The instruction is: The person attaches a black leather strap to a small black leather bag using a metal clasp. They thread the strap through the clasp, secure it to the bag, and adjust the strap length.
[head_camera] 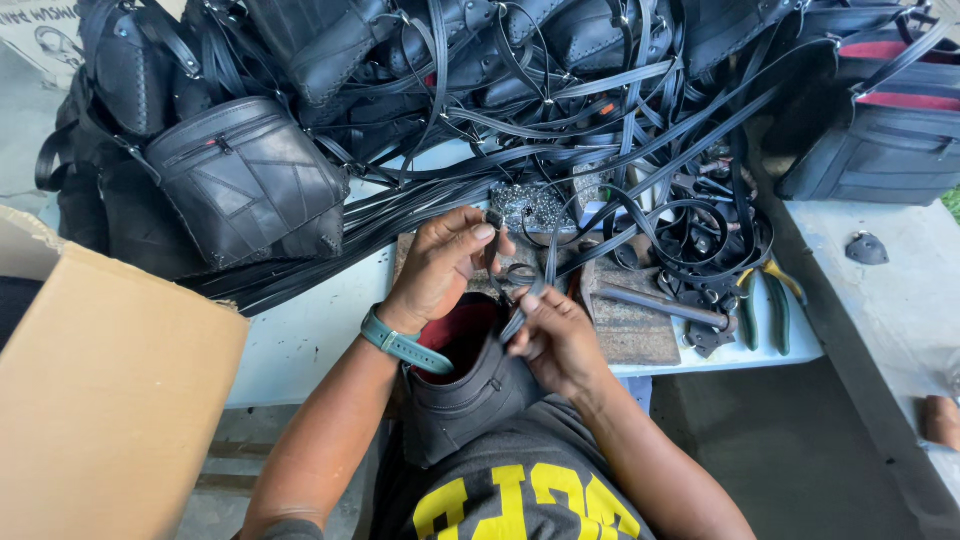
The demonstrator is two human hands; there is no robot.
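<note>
A dark grey bag with a red lining (462,385) rests against my chest below the table edge. My left hand (440,262), with a teal watch band on the wrist, pinches the upper end of a black strap (545,270) just above the bag's mouth. Lower down, my right hand (555,338) grips the same strap where it meets the bag's rim. The strap loops up toward the tangle of straps on the table. Part of the bag's rim is hidden behind both hands.
A heap of black bags (245,180) and loose straps (600,110) covers the far side of the light blue table (300,340). A hammer (660,305), green-handled pliers (765,300) and a wooden block (635,335) lie at right. A cardboard box (100,400) stands at left.
</note>
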